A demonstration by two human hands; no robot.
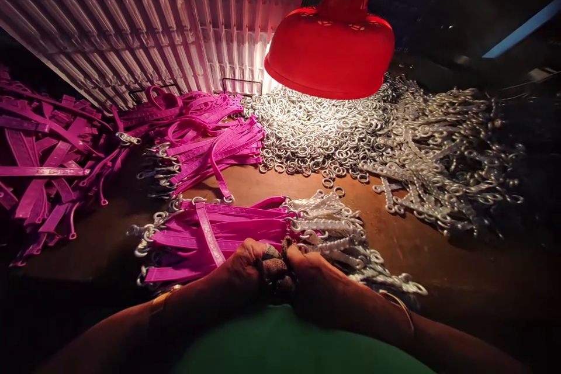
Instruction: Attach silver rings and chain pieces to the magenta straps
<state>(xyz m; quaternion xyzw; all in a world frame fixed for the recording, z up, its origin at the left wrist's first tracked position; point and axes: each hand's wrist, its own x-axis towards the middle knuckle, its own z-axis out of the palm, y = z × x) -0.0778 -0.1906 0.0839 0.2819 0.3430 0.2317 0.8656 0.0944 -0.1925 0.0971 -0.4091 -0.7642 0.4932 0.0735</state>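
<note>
Both hands pinched together at the table edge, joining strap to metal.

My left hand [245, 266] and right hand [313, 280] close, fingertips wrapped in cloth tape, on something too small to make out, just below one stack of bright magenta plastic straps [228, 231] and one bundle of silver metal links [333, 228]. Next calls for a precise fingertip press, I'd judge. One red lamp shade [331, 49]; small silver rings [307, 128], too many to count.

A red lamp shade [329, 49] hangs over loose metal rings [307, 128] — white grille [144, 17] behind.
</note>
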